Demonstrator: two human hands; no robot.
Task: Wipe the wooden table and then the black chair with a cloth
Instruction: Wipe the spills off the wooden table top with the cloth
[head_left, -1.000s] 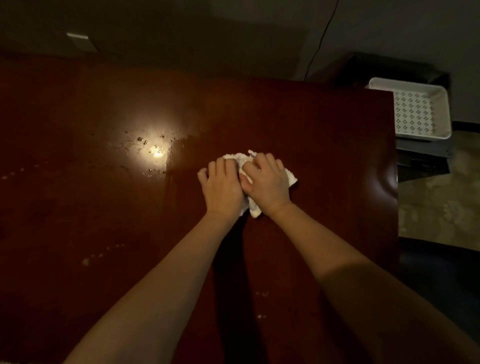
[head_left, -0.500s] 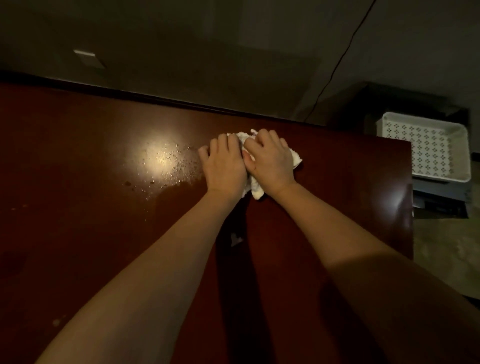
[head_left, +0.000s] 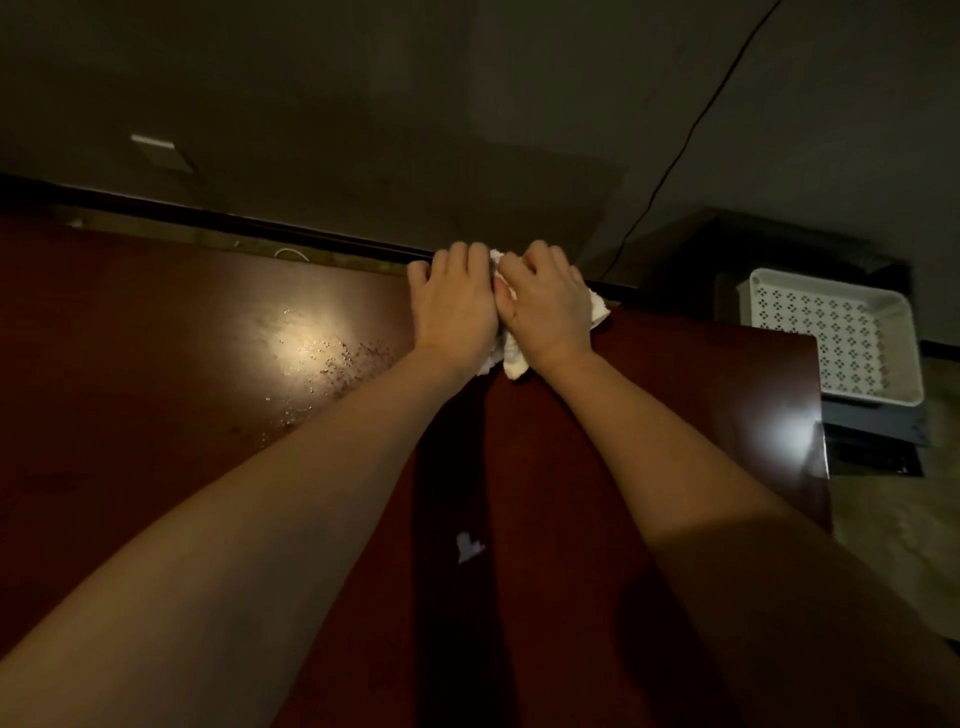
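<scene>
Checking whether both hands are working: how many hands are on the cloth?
2. The left hand presses the white cloth at the table's far edge; the right hand grips it alongside, touching the left.

- I count two hands, left hand (head_left: 453, 306) and right hand (head_left: 550, 307), both upper centre.
- One white cloth (head_left: 514, 364) under them.
- One wooden table (head_left: 156, 374), filling lower frame.
- One white perforated tray (head_left: 831, 343), right edge.
- One dark cable (head_left: 691, 130), upper right.
</scene>
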